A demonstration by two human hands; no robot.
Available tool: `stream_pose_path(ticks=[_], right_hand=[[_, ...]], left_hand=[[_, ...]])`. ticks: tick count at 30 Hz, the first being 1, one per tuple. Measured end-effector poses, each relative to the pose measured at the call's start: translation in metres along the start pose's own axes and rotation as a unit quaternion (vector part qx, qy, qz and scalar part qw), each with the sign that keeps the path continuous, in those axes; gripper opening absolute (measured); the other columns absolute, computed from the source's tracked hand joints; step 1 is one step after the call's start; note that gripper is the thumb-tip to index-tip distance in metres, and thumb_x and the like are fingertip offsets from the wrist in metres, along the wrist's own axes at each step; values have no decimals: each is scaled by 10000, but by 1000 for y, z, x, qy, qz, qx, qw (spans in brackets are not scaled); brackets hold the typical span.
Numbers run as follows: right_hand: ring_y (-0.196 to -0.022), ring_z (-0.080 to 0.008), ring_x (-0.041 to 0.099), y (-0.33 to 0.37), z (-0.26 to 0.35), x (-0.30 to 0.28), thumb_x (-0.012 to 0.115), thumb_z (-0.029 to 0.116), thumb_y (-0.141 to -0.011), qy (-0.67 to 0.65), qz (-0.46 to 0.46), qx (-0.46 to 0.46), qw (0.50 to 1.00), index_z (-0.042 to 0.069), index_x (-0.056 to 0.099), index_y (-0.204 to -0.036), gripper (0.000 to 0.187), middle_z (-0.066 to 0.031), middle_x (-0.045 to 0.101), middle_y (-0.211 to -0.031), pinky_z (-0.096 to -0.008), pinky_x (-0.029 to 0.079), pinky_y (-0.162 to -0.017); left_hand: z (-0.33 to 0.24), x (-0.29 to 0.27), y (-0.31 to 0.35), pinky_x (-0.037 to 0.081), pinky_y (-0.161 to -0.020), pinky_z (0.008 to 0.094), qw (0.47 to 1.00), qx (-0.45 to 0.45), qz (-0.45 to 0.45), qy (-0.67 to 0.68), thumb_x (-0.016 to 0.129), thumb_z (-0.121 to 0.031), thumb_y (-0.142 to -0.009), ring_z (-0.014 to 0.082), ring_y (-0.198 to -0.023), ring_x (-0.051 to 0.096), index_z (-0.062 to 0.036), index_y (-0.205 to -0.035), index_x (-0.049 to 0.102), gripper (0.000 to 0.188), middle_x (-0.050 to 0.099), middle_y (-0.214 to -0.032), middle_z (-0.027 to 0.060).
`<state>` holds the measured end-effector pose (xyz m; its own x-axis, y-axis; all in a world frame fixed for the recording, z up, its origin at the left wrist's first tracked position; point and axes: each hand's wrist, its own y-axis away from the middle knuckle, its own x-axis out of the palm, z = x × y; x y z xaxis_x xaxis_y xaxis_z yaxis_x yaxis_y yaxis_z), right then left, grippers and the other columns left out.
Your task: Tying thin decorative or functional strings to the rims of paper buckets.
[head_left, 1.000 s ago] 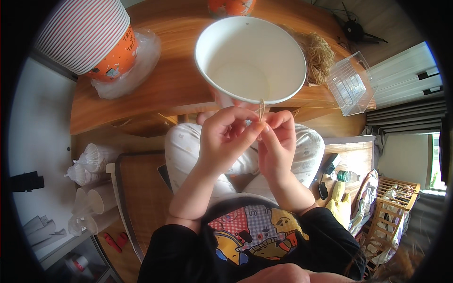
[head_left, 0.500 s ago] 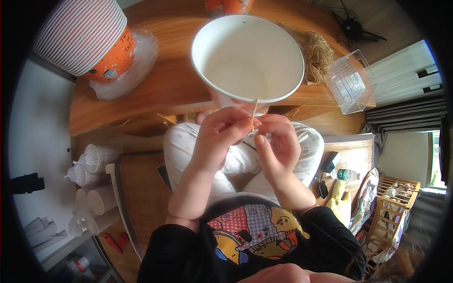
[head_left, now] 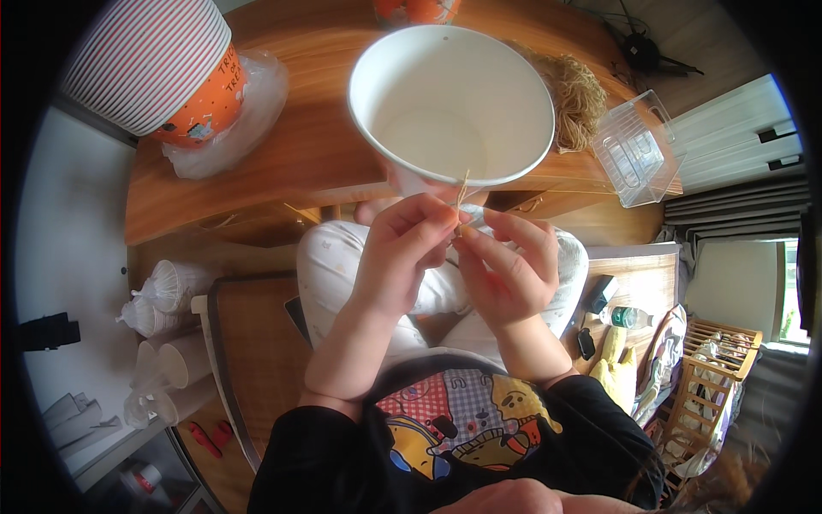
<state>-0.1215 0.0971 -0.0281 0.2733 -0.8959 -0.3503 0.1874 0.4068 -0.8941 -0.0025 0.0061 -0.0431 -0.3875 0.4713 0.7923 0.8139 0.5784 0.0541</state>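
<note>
A short length of thin tan twine [head_left: 463, 190] sticks up between my hands, its upper end crossing the near rim of a large white-lined paper bucket [head_left: 512, 90]. My left hand [head_left: 396, 253] pinches the twine between thumb and fingertips. From the other side, the thumb and forefinger of my right hand [head_left: 514, 270] close on the lower part of the twine, just beside the left fingertips. Whether there is a knot is hidden by the fingers. The bucket stands upright at the table's near edge, its mouth toward me, and neither hand grips it.
On the wooden table [head_left: 317, 103], nested orange paper buckets [head_left: 201, 107] lean at the left beside clear plastic wrap [head_left: 265, 103]. A twine bundle [head_left: 579, 101] and a clear plastic bin [head_left: 634, 150] lie right of the white-lined bucket. Another orange bucket [head_left: 415, 12] is behind it.
My right hand has turned, its thumb and forefinger coming together on the twine near the left fingertips. The twine's upper end now shows as split strands. The left hand has barely moved.
</note>
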Motion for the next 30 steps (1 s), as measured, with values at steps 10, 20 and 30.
stream_pose_path(ticks=[10, 20, 30], right_hand=[[-712, -181, 583, -2, -2, 3, 825, 45, -627, 4, -11, 3, 1000, 115, 738, -922, 315, -17, 681, -945, -290, 445, -615], [-853, -197, 616, 8, 4, 5, 674, -43, -839, -295, -2, 257, 920, -1, 607, -956, 142, -126, 644, -982, -290, 485, -778], [-684, -90, 514, 9, 7, 4, 492, 96, -1022, -571, 13, 453, 685, 24, 471, -1027, 75, -30, 552, -809, -217, 424, -631]], left_hand=[[0, 10, 0, 383, -549, 192, 999, 2, -26, -26, 637, -150, -932, 22, -621, 509, -91, -973, 647, 73, 699, -926, 20], [3, 20, 0, 402, -641, 180, 991, 85, -45, -93, 653, -91, -918, 32, -722, 527, -31, -981, 642, 87, 684, -911, 14], [5, 23, -1, 448, -657, 159, 970, 153, -62, -180, 663, -88, -927, 26, -735, 572, 0, -982, 638, 106, 642, -848, -9]])
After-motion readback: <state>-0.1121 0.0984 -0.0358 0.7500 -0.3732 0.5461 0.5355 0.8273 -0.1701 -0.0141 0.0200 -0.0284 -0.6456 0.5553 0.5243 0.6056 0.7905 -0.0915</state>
